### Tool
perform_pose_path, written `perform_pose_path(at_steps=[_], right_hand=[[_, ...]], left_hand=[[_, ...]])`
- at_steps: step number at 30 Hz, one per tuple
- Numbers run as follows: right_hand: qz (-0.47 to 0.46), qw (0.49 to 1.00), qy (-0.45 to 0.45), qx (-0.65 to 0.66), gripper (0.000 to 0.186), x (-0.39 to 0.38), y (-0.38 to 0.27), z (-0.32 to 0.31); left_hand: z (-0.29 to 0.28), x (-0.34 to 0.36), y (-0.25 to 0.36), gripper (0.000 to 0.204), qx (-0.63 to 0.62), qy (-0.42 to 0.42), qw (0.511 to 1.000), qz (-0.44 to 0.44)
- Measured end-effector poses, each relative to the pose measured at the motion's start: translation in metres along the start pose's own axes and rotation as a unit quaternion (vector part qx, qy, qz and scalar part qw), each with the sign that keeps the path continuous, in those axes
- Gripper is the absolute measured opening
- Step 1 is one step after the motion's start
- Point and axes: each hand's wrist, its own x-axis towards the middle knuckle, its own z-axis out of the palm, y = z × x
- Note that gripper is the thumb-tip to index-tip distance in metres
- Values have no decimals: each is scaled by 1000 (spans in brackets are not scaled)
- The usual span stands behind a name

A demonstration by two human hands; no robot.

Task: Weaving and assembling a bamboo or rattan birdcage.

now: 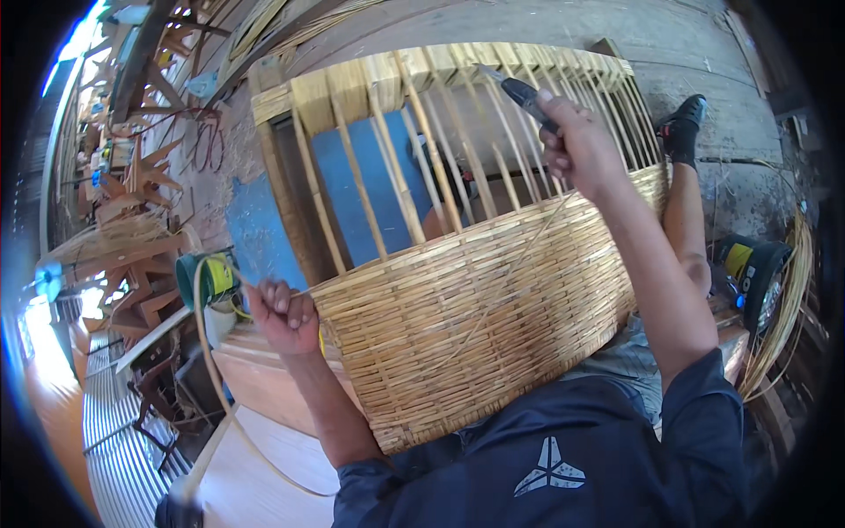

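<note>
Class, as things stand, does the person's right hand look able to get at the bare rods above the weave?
Probably yes: the right hand appears over the bare rods with nothing visible blocking it, though the dark-handled knife in its grip may limit its fingers.

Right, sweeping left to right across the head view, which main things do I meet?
Green bucket, left hand, black-handled knife, right hand, black shoe, dark yellow-labelled container.
</note>
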Motion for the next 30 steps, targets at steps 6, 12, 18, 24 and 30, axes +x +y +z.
perform_pose_path(at_steps=[6, 12, 18, 24, 30], right_hand=[[146, 948, -125, -255, 32, -1, -5, -33], [215, 832, -201, -470, 28, 4, -13, -73], [142, 891, -60, -426, 42, 4, -14, -97], [143, 900, -59, -408, 27, -7, -19, -106], [-2, 977, 87, -194, 36, -44, -6, -188]], left_hand=[[-7, -5, -5, 41, -11, 45, 998, 31], [-14, -5, -9, 44, -59, 114, 990, 54], [-26, -4, -5, 44, -78, 36, 996, 38], [-34, -3, -5, 42, -57, 68, 994, 63], [-42, -2, -1, 40, -46, 79, 994, 67]])
